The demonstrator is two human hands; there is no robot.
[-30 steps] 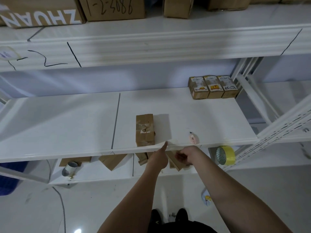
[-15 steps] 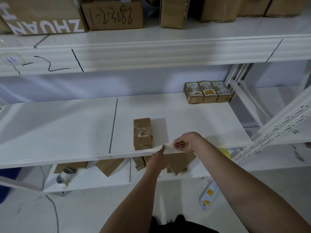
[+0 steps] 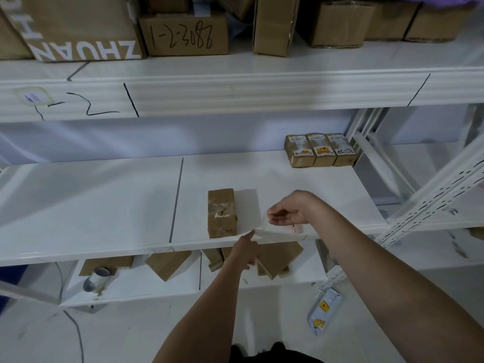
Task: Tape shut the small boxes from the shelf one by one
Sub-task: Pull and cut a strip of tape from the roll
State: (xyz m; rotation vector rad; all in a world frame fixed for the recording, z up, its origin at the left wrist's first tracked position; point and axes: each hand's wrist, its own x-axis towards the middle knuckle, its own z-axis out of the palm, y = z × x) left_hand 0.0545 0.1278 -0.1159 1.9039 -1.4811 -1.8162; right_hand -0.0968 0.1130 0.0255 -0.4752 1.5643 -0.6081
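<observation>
A small brown cardboard box [image 3: 221, 213] with torn tape on its top lies on the middle shelf [image 3: 104, 205] near the front edge. Just right of it, a strip of clear tape [image 3: 262, 230] stretches between my hands. My left hand [image 3: 245, 251] is at the shelf's front edge and pinches the strip's lower left end with fingertip and thumb. My right hand [image 3: 289, 212] hovers above the shelf and pinches the other end, fingers curled. Three more small labelled boxes [image 3: 320, 150] stand in a row at the back right of the shelf.
Large cartons [image 3: 183, 32] fill the upper shelf. The lower shelf holds flat cardboard pieces [image 3: 167, 263] and a grey roll core [image 3: 95, 279]. A white packet [image 3: 324, 310] lies on the floor. A slanted white upright [image 3: 429, 195] stands to the right.
My right hand rose from below the shelf edge to above the shelf, drawing the tape strip up. It now hides the pink cutter. The left hand stayed at the edge.
</observation>
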